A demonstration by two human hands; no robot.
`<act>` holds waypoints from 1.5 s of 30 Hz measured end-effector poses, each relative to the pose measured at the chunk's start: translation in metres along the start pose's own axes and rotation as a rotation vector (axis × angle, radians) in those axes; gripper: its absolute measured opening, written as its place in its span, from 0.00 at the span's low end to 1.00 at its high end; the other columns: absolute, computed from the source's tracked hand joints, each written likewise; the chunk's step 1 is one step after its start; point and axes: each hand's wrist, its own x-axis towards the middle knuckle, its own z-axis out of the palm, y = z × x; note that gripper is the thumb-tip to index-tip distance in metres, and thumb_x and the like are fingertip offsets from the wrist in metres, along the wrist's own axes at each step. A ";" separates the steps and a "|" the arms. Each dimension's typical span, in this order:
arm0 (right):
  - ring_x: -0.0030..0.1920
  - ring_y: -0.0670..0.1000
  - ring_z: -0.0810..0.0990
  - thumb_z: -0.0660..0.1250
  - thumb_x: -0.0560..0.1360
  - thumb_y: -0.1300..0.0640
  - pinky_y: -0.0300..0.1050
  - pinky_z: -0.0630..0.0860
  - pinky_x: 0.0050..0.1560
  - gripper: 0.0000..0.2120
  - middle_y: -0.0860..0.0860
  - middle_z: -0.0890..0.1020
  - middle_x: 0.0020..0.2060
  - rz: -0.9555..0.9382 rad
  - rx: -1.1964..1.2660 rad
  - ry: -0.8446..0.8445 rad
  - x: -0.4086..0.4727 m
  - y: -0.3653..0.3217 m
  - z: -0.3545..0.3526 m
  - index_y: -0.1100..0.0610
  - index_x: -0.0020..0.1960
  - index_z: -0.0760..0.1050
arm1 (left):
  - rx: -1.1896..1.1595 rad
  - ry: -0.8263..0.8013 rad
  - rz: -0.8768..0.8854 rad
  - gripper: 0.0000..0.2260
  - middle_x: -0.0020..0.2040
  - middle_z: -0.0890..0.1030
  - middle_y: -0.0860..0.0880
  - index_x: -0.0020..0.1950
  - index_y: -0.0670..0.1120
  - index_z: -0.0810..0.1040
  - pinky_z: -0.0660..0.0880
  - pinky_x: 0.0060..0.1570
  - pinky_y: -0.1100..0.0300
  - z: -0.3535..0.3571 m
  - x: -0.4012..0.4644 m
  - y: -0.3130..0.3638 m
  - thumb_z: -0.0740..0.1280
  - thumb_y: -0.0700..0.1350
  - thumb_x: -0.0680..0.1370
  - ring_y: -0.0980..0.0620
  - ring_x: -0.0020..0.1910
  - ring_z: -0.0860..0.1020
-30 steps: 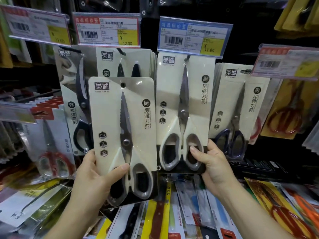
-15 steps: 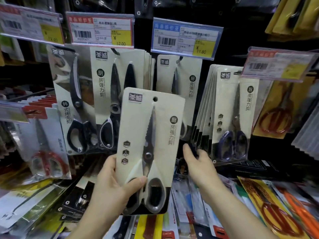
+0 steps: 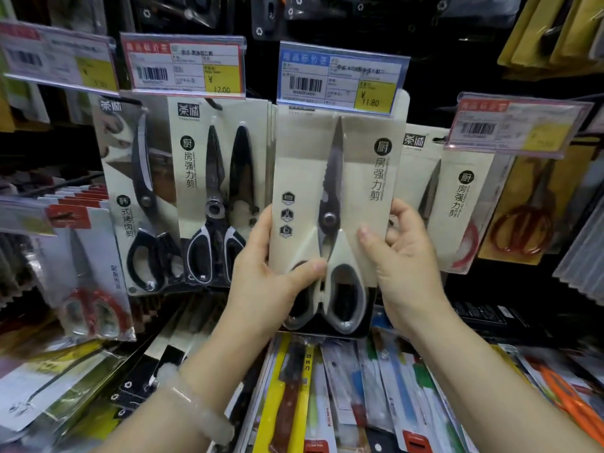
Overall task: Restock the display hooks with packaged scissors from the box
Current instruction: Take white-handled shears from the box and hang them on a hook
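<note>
A cream card pack of kitchen scissors with white handles (image 3: 336,197) is held upright in front of the display, its top edge tucked behind the blue price tag (image 3: 341,78). My left hand (image 3: 271,276) grips its lower left edge, thumb across the handle. My right hand (image 3: 405,253) holds the right edge, thumb on the card face. The hook behind the tag is hidden by the pack. The box is not in view.
Black-handled scissor packs (image 3: 215,191) hang left under a red price tag (image 3: 183,65). More cream packs (image 3: 457,197) hang at right behind my right hand. Packaged knives (image 3: 294,393) lie on the shelf below. Red-handled scissors (image 3: 88,289) hang at far left.
The pack went from the left, dipped low at centre, then rose up to the blue-tagged hook. My right hand let go of the hanging pack's bottom and took the held pack's right edge.
</note>
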 end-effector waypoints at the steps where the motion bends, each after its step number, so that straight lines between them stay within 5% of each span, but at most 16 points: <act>1: 0.43 0.45 0.84 0.62 0.76 0.68 0.43 0.80 0.46 0.16 0.44 0.86 0.39 0.002 0.003 -0.004 0.002 0.001 0.001 0.47 0.54 0.71 | 0.008 -0.010 0.006 0.33 0.58 0.82 0.55 0.64 0.58 0.72 0.74 0.63 0.50 -0.001 0.002 -0.001 0.76 0.42 0.61 0.55 0.58 0.79; 8: 0.47 0.49 0.84 0.61 0.76 0.69 0.47 0.80 0.51 0.17 0.47 0.86 0.42 0.046 0.065 0.027 0.003 0.008 0.008 0.49 0.57 0.74 | 0.057 0.003 -0.078 0.44 0.65 0.78 0.54 0.76 0.50 0.61 0.72 0.65 0.51 -0.003 0.002 -0.010 0.75 0.45 0.63 0.55 0.63 0.77; 12: 0.54 0.49 0.80 0.60 0.76 0.66 0.51 0.75 0.61 0.18 0.50 0.82 0.53 0.034 -0.228 0.095 0.024 0.017 0.015 0.50 0.62 0.71 | 0.279 0.017 -0.141 0.37 0.65 0.76 0.49 0.72 0.47 0.64 0.71 0.66 0.50 0.006 0.021 -0.008 0.74 0.52 0.66 0.51 0.64 0.75; 16: 0.73 0.54 0.61 0.59 0.78 0.58 0.46 0.58 0.73 0.30 0.56 0.62 0.74 0.131 -0.732 0.019 0.027 0.021 0.016 0.57 0.77 0.50 | 0.648 0.028 -0.248 0.34 0.73 0.62 0.40 0.76 0.42 0.52 0.61 0.70 0.52 0.026 0.022 -0.007 0.66 0.50 0.77 0.43 0.72 0.62; 19: 0.76 0.53 0.53 0.61 0.78 0.54 0.44 0.52 0.73 0.37 0.55 0.54 0.76 0.153 -0.895 -0.163 -0.003 0.024 0.009 0.58 0.77 0.40 | 0.787 0.008 -0.257 0.40 0.77 0.51 0.41 0.78 0.44 0.40 0.54 0.72 0.53 0.035 -0.006 -0.015 0.65 0.48 0.77 0.43 0.75 0.54; 24: 0.76 0.55 0.51 0.60 0.79 0.55 0.47 0.53 0.73 0.30 0.54 0.52 0.76 0.197 -1.105 -0.453 -0.048 0.035 -0.039 0.55 0.76 0.50 | 1.168 -0.378 -0.269 0.38 0.78 0.46 0.41 0.78 0.47 0.40 0.52 0.74 0.52 0.063 -0.055 -0.046 0.63 0.51 0.78 0.42 0.77 0.49; 29: 0.69 0.60 0.62 0.65 0.75 0.58 0.51 0.65 0.65 0.25 0.58 0.62 0.70 0.285 -1.403 -0.585 -0.087 0.041 -0.122 0.59 0.70 0.61 | 1.358 -0.717 -0.110 0.37 0.78 0.45 0.41 0.78 0.47 0.42 0.53 0.74 0.53 0.130 -0.085 -0.053 0.62 0.53 0.78 0.43 0.77 0.50; 45: 0.63 0.61 0.68 0.63 0.76 0.58 0.51 0.70 0.56 0.18 0.59 0.68 0.63 0.900 -1.699 -0.110 -0.246 -0.056 -0.492 0.60 0.64 0.66 | 1.205 -1.241 0.408 0.32 0.77 0.52 0.41 0.76 0.47 0.51 0.55 0.72 0.48 0.464 -0.247 -0.026 0.63 0.50 0.77 0.41 0.76 0.53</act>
